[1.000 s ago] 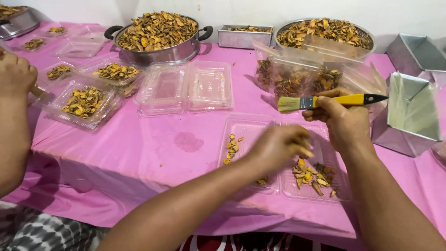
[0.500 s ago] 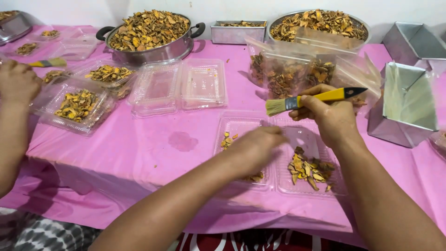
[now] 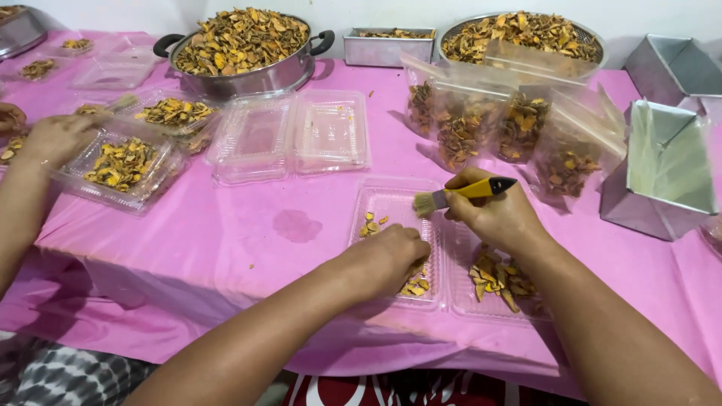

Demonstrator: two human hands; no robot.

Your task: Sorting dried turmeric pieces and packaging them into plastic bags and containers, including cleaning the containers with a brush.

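Note:
My right hand (image 3: 500, 218) grips a small yellow-handled brush (image 3: 465, 192), bristles pointing left over an open clear plastic clamshell box (image 3: 391, 201). My left hand (image 3: 391, 259) rests curled in the left half of that box, over yellow-orange dried slices (image 3: 415, 286). A few slices (image 3: 371, 225) lie further back in the same half. The right half holds a small heap of slices (image 3: 498, 276) just under my right wrist.
Another person's hand (image 3: 56, 137) reaches a filled box (image 3: 120, 165) at left. An empty open clamshell (image 3: 289, 137) lies mid-table. Behind stand a steel pot (image 3: 241, 45) and a basin (image 3: 519, 34) heaped with slices, clear bags (image 3: 511, 120) of slices, and metal tins (image 3: 662, 173) at right.
My right hand has brought the brush down and left, closer to the box. My left hand has slid a little right within the box. The other person's hand has moved toward the filled box.

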